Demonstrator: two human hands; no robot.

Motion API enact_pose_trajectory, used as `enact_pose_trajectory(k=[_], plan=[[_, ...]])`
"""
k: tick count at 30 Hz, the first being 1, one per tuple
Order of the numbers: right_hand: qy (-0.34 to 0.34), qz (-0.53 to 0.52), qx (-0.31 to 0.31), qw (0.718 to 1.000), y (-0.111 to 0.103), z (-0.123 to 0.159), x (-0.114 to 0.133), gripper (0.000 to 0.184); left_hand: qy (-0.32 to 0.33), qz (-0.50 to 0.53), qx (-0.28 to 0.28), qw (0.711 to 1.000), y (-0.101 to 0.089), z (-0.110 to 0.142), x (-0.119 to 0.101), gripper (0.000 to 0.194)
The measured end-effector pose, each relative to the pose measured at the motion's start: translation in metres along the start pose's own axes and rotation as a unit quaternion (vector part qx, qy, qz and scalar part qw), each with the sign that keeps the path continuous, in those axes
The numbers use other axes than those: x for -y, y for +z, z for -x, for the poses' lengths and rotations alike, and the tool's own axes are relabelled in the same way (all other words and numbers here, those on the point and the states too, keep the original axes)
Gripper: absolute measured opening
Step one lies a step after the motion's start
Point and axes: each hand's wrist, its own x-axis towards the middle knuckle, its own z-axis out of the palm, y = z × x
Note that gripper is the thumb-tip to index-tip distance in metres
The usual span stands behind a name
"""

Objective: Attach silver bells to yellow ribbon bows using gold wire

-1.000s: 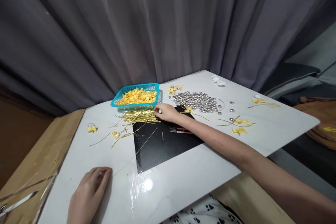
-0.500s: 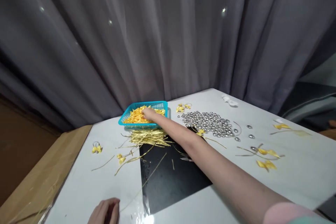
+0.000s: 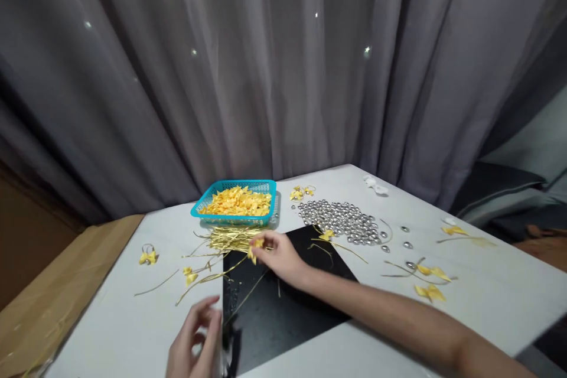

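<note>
A small yellow ribbon bow is pinched between the thumb and fingers of my right hand, above the top left part of a black mat. Just behind that hand lies a bundle of gold twist ties. A blue plastic basket full of yellow bows stands beyond the bundle. My left hand hovers near the mat's left edge, its fingers curved and apart, with nothing visible in them.
Many silver teardrop beads are spread right of the basket. Loose bows with gold ties lie at the right. A finished bow with a wire ring sits at the left. A grey curtain hangs behind the white table.
My right hand went from the gold ties into the basket, then came back toward me with a yellow bow. My left hand has lifted and shifted right, its fingers parting. The view has tilted.
</note>
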Motion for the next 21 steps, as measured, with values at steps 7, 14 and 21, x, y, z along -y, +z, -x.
enact_pose_trajectory(k=[7,14,21], plan=[[0.069,-0.124,-0.024,0.990,-0.017,0.058,-0.005,0.026,-0.020,0.196,0.127,0.972,0.081,-0.024,-0.037,0.043],[0.104,-0.168,-0.020,0.980,-0.023,0.060,0.000,0.035,-0.056,0.220,0.123,0.966,0.087,-0.012,-0.025,0.037],[0.142,-0.169,-0.010,0.975,-0.027,0.064,-0.002,0.033,-0.070,0.218,0.113,0.967,0.081,-0.012,-0.027,0.036]])
